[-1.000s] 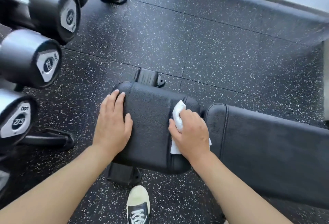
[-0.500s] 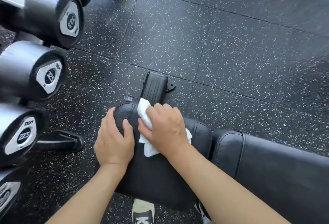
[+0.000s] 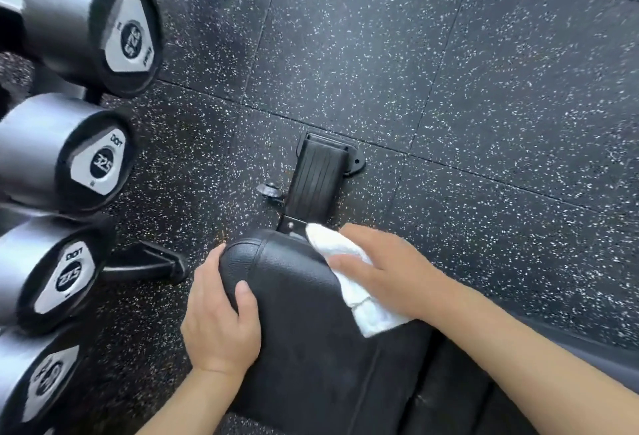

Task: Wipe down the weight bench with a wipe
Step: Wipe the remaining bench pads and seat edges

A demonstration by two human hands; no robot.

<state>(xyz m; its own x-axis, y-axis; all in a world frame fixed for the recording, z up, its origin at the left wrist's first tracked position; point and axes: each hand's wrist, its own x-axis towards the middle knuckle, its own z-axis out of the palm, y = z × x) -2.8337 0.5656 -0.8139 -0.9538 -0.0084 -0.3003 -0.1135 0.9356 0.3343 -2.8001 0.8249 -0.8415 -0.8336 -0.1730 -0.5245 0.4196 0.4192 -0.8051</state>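
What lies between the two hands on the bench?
Head view: only bare black seat pad lies between the left hand and the right hand holding the wipe.

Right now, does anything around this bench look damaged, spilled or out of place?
Nothing stands out. The black padded bench seat looks intact, with no tear or spill visible. The left hand grips its corner, the right hand presses the white folded wipe on its far edge, and the grey dumbbells sit racked.

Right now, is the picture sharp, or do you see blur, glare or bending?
Head view: the floor speckles are smeared by motion blur; soft glare lies on the dumbbells; wide-angle bending fans them outward; the wipe and seat pad are fairly sharp.
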